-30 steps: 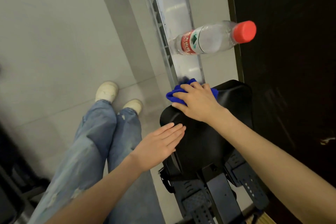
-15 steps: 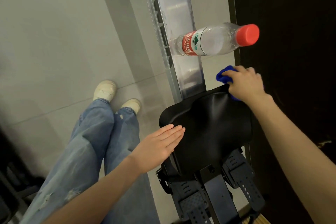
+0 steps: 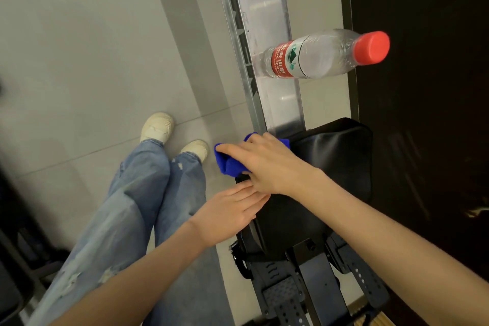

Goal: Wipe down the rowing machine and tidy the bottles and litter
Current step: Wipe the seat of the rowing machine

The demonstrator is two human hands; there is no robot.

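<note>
Right hand: grip clenched on the blue cloth, fingers curled over it. The cloth is bunched under the fingers and palm and sticks out of the grip toward 9 o'clock, past the edge of the black seat. Hand and cloth are held at the seat's 10 o'clock corner, just below the point where the metal rail meets the seat.

Left hand: grip released, fingers straight and together, laid flat on the seat's 9 o'clock edge. Nothing is held. Its fingertips are covered by the heel of the right hand.

Water bottle: clear, red label, red cap. It is seen at 1 o'clock from the right hand, well apart from both hands. Its base end is over the rail and its cap points to 3 o'clock, over the dark panel. Whether it lies on its side or stands cannot be told.

Hidden or unclear:
- The part of the cloth under the palm is not seen.
- How far the cloth touches the seat cannot be told.
- The rail is cut off at 12 o'clock.
- The footrests are cut off at 6 o'clock.
- The lettering on the rail's side is too skewed to read.

Jeans and pale shoes are noted at 8 to 9 o'clock, on the tiled floor.
</note>
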